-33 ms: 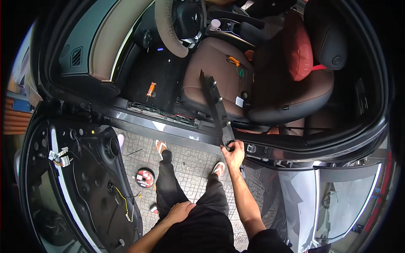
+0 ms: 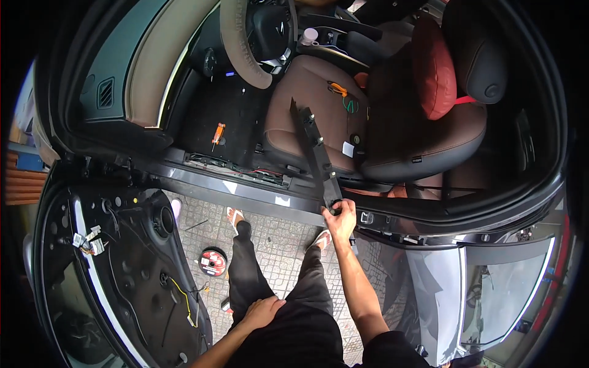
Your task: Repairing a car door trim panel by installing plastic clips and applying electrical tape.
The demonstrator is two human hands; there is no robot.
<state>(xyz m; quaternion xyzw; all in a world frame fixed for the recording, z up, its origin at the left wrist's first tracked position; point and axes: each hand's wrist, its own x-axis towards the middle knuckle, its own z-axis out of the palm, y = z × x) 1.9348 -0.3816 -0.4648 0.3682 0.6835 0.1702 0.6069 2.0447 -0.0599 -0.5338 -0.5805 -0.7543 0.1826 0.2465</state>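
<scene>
My right hand [image 2: 341, 219] grips the near end of a long black plastic sill trim strip [image 2: 317, 153], thumb and fingers closed round it. Pale clips [image 2: 333, 175] stick out along one side of the strip. It slants over the car's door sill [image 2: 245, 193], its far end over the brown front seat [image 2: 294, 80]. My left hand [image 2: 261, 312] rests flat on my thigh, fingers stretched out, holding nothing. Along the uncovered part of the sill, wires [image 2: 239, 167] show in a channel.
On the seat lie orange-handled pliers [image 2: 337, 89], green wire [image 2: 350, 107] and a black tape roll [image 2: 355, 139]. An orange-handled screwdriver [image 2: 218, 133] lies in the footwell. The stripped front door [image 2: 132, 264] stands open at left, with a red-and-black reel [image 2: 212, 262] on the paving beside it.
The whole view has shifted slightly. My right hand keeps its grip on the trim strip and my left hand stays on my thigh.
</scene>
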